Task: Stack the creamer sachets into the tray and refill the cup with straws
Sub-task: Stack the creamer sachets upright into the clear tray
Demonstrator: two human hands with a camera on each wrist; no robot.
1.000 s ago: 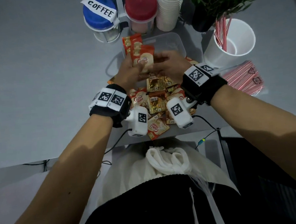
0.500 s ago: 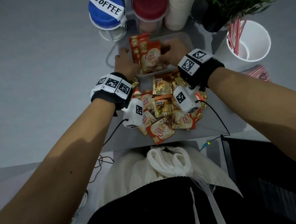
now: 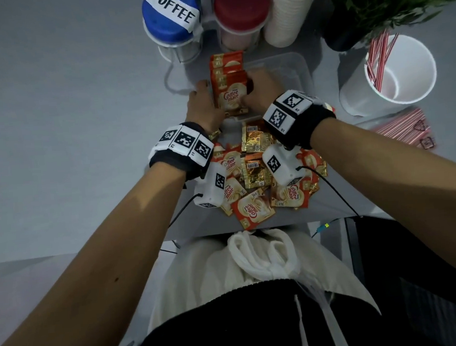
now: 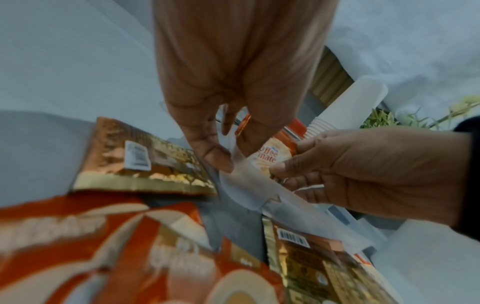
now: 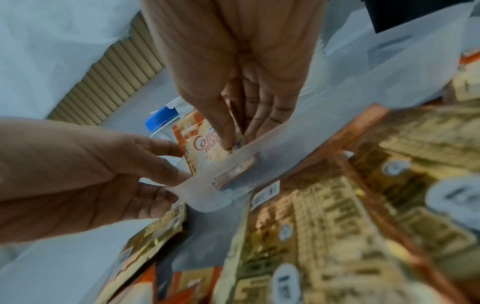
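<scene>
The near wall of the clear plastic tray (image 3: 299, 68) is largely hidden behind both hands, and the loose heap of orange and gold sachets (image 3: 256, 170) is partly covered by the wrist cameras. An upright stack of orange creamer sachets (image 3: 229, 89) is held at the tray's left end: the left hand (image 3: 203, 104) is pressed against its left side with fingers only slightly bent, while its right edge is pinched by the right hand (image 3: 263, 89). Red-striped straws (image 3: 378, 59) are seen in the white paper cup (image 3: 404, 90), with more (image 3: 404, 128) lying beside it.
</scene>
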